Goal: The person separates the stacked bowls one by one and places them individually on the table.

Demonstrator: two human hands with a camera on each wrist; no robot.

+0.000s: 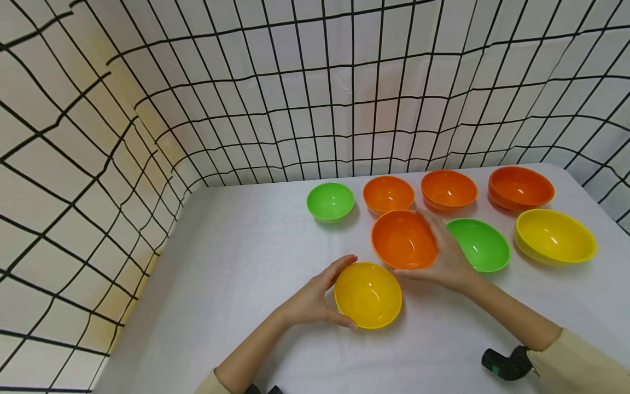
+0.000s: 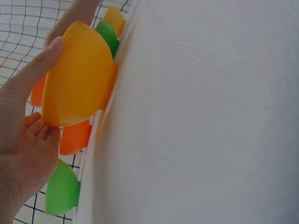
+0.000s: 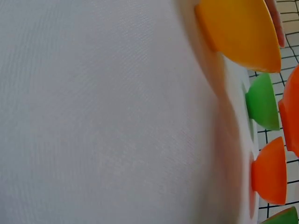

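Observation:
In the head view my left hand [image 1: 315,300] curls around the left side of a yellow bowl [image 1: 368,295], fingertips at its far rim and thumb at the near rim. The left wrist view shows the thumb along the side of this yellow bowl [image 2: 79,77], whose base is at the cloth. My right hand [image 1: 445,257] holds an orange bowl [image 1: 403,239] by its right side, just beyond the yellow one. Seen from the right wrist, that orange bowl [image 3: 291,112] hangs raised off the table.
A green bowl [image 1: 331,201] and three orange bowls [image 1: 389,194], [image 1: 449,189], [image 1: 520,187] line the back. Behind my right hand sits another green bowl [image 1: 479,244], with a larger yellow bowl [image 1: 556,236] at the right. Black netting [image 1: 315,104] bounds the white table [image 1: 221,262].

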